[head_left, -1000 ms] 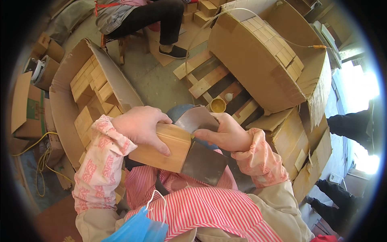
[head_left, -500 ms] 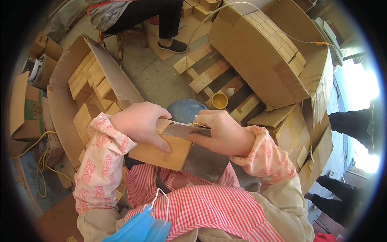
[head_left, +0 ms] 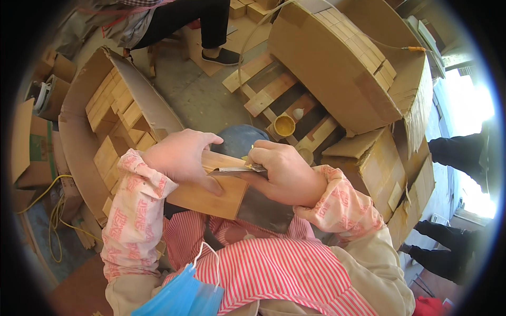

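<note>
My left hand (head_left: 182, 158) grips a pale wooden block or box (head_left: 205, 199) above my lap, its thumb across the near face and its index finger raised. Close by, my right hand (head_left: 282, 171) is closed on a thin grey blade like a scraper (head_left: 232, 171), which lies against the block's upper edge. A little yellow stuff (head_left: 246, 156) shows at the right fingertips. Below that hand a dark flat panel (head_left: 263, 209) adjoins the block; whether they are joined I cannot tell.
Left stands a carton (head_left: 79, 126) of wooden blocks; a larger carton (head_left: 327, 68) of blocks rests on a pallet at the back right. A tub of yellow paste (head_left: 284, 126) sits beyond a dark blue round object (head_left: 237, 141). A seated person's leg (head_left: 211, 26) shows at the back.
The blade has tilted from showing its broad face to nearly edge-on and shifted left along the block's edge. My right hand has moved slightly left with it. My left hand keeps its grip.
</note>
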Motion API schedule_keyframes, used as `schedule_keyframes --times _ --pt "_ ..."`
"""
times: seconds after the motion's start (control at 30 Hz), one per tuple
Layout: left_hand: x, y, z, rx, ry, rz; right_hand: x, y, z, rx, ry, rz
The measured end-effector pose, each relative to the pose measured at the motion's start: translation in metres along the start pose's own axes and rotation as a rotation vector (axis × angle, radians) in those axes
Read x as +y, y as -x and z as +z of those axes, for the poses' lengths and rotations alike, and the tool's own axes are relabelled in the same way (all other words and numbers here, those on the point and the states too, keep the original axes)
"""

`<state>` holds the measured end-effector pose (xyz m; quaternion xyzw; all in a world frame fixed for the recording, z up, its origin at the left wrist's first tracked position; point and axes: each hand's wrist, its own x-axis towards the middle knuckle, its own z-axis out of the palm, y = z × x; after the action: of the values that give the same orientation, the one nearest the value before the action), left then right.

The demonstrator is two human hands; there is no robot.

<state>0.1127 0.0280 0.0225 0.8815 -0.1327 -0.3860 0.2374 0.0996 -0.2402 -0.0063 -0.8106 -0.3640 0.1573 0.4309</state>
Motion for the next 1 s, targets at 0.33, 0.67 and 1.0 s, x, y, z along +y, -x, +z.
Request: schedule_keyframes --times 0.33,0.67,1.0 --pt "0.001 0.002 -0.001 -0.023 0.034 -0.017 0.007 0.013 0.006 0.049 -0.012 -0.039" --pt "0.003 0.007 0.001 0.020 0.035 0.019 0.001 0.010 0.000 -0.040 -0.680 0.561" --pt "0.000 0.003 0.002 -0.036 0.150 0.036 0.007 0.003 0.012 -0.049 -0.497 0.413"
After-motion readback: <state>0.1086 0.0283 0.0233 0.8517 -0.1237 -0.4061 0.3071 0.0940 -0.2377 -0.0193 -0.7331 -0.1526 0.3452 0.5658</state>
